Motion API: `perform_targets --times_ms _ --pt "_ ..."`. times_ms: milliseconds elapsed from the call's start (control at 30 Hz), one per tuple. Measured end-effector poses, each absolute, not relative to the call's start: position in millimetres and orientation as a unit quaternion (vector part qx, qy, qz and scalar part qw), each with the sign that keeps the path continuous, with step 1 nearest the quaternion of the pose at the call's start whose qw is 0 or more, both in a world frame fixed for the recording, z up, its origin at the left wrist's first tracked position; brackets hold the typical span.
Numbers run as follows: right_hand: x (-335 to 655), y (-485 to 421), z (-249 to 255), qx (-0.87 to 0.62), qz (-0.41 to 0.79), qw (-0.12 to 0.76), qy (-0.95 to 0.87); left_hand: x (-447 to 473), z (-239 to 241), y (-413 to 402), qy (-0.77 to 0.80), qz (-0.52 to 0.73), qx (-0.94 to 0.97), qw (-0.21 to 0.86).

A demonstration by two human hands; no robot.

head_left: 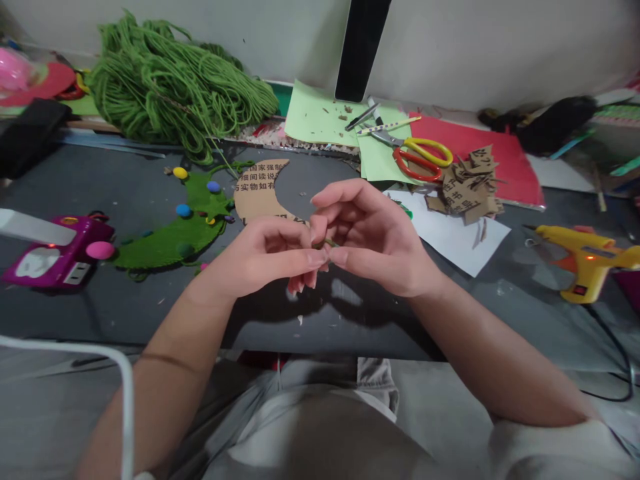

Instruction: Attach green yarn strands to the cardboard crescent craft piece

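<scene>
Two hands of ours meet above the worktop [505, 300], fingertips touching. Our left hand [260, 257] has its grip pinched, thumb against fingers, on a short green strand [331, 242]; our right hand [383, 243] pinches the same piece, so both grips are together on it. Most of the strand is hidden between our fingers.

Just beyond our left hand lies a cardboard crescent [255, 199] printed with dark characters, partly covered by our hands. To its left we have a green crescent [160, 250] dotted with coloured balls, and behind that a loose heap of green yarn [170, 87]. Past our right hand, cardboard scraps [467, 190] sit near red-and-yellow scissors [409, 143]. Farther right rests a yellow glue gun [575, 237], its small light glowing.
</scene>
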State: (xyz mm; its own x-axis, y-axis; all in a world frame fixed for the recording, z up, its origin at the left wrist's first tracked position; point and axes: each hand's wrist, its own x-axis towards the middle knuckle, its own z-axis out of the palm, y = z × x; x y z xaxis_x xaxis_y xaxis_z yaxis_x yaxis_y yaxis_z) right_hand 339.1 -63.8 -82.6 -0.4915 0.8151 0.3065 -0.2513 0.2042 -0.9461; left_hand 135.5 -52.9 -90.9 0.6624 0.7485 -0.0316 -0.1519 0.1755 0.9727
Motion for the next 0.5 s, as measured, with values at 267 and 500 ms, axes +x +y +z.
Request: perform_targets --times_ms 267,500 --pt "339.2 -64.3 -82.8 -0.214 0.602 0.447 -0.626 137.5 -89.4 -54.2 0.260 0.319 0.545 0.731" --pt "339.1 -64.2 -81.9 -0.218 0.609 0.442 -0.621 137.0 -88.8 -54.3 0.267 0.312 0.550 0.728"
